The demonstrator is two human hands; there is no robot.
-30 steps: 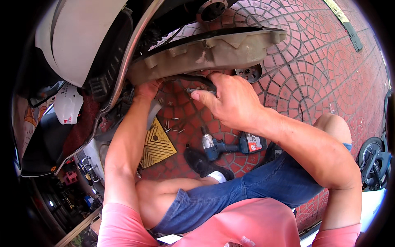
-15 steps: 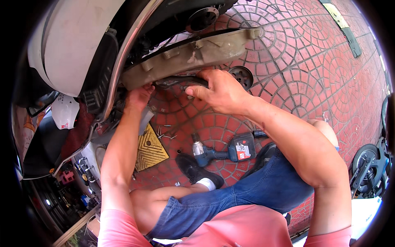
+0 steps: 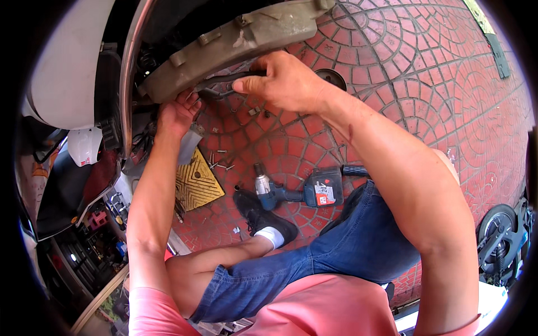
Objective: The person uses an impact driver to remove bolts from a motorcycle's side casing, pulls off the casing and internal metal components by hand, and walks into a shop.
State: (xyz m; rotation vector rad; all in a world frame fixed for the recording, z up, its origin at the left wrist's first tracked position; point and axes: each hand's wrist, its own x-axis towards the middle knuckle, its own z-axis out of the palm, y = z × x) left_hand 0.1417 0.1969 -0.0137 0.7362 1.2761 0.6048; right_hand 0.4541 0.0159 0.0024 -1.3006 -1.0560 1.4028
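A dark curved metal lever [image 3: 232, 77], which looks like a kick-start lever, lies along the lower edge of a dirty grey engine cover [image 3: 241, 39]. My right hand [image 3: 286, 84] is closed round the lever's right end, its thumb on the near side. At the lever's other end, under the left part of the cover, my left hand [image 3: 178, 115] is turned palm up with curled fingers. What those fingers grip is too small to make out. The cover sits on the low side of a scooter with a pale body panel [image 3: 67, 61].
Red patterned paving spreads below. A blue cordless impact wrench [image 3: 274, 190] lies by my black shoe [image 3: 260, 215]. Several bolts [image 3: 216, 162] lie beside a yellow ribbed block [image 3: 197, 182]. A round metal part [image 3: 332, 78] sits behind my right wrist. Another vehicle's wheel [image 3: 496, 229] stands far right.
The view has shifted, so the scooter and cover sit higher and further left. My right hand still grips the lever. My left hand has turned more palm up, showing its curled fingers.
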